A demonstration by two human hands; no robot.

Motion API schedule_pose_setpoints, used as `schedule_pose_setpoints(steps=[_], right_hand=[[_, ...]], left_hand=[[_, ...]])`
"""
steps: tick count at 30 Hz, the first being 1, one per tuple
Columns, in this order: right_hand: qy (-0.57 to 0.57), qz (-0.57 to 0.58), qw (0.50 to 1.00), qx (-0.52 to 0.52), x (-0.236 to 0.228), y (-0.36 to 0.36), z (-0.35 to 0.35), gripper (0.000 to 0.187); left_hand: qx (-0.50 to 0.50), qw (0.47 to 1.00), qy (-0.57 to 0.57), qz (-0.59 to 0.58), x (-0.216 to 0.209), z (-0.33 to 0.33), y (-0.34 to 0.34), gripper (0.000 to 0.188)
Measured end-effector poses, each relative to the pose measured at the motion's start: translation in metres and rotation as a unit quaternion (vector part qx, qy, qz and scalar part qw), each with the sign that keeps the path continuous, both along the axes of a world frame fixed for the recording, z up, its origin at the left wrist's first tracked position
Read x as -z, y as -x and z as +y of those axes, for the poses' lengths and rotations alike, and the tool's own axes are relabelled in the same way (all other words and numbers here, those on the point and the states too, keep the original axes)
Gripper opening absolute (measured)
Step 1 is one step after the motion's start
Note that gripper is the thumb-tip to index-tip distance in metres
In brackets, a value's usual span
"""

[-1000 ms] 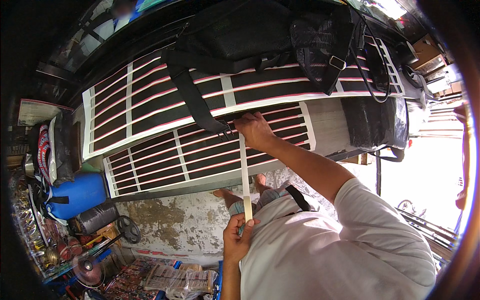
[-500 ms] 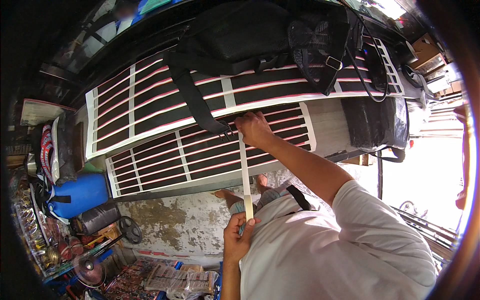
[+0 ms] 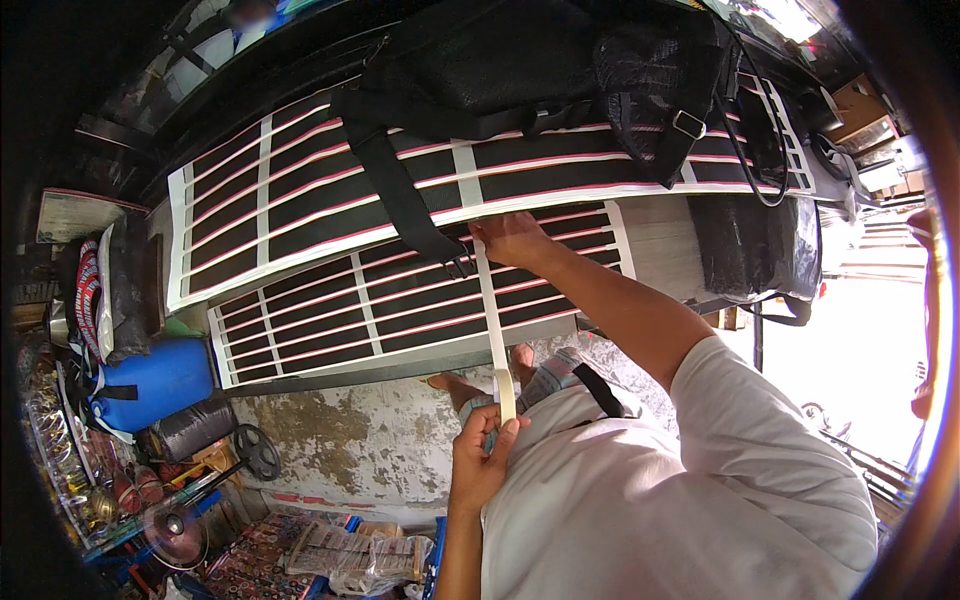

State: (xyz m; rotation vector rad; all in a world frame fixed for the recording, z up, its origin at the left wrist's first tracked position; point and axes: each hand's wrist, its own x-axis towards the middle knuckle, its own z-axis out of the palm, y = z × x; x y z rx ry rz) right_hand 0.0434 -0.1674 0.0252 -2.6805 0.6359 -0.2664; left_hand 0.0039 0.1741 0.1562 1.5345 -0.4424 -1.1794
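A long strip of pale cream tape (image 3: 490, 305) runs taut between my two hands. Its near end, broader and yellower, is pinched by my left hand (image 3: 482, 455) in front of my waist. At the far end my right hand (image 3: 512, 243) has its fingers closed on the strip, the fingertips partly hidden beneath the edge of the upper striped panel (image 3: 330, 205). The strip crosses the lower striped panel (image 3: 320, 320), which is black with white and red lines. A black strap (image 3: 395, 195) with a buckle end hangs just left of my right hand.
A black bag (image 3: 490, 70) lies on the upper panel. Black-wrapped bundles (image 3: 755, 245) stand at the right end of the bench. On the left are a blue container (image 3: 160, 385), a black handwheel (image 3: 257, 452) and a fan (image 3: 175, 530).
My right hand has moved up and in under the upper panel's edge, taking the strip's far end along. My left hand keeps its pinch and has shifted slightly.
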Motion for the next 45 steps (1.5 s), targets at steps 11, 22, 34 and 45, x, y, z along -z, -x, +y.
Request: schedule_pose_setpoints(steps=[11, 22, 34, 45], right_hand=[[-0.058, -0.028, 0.998, -0.024, 0.003, 0.012, 0.002, 0.016], [0.022, 0.008, 1.0, 0.002, 0.015, 0.001, -0.007, 0.03], [-0.089, 0.027, 0.995, 0.018, 0.037, -0.028, -0.034, 0.044], [0.07, -0.001, 0.997, 0.025, 0.054, -0.028, -0.031, 0.049]], left_hand=[[0.025, 1.0, -0.008, -0.004, 0.002, -0.001, 0.0, 0.02], [-0.013, 1.0, -0.009, -0.008, 0.01, -0.004, -0.002, 0.02], [-0.04, 0.998, 0.039, 0.041, 0.042, -0.044, -0.001, 0.021], [-0.042, 0.996, 0.041, 0.06, 0.04, -0.045, 0.0, 0.021]])
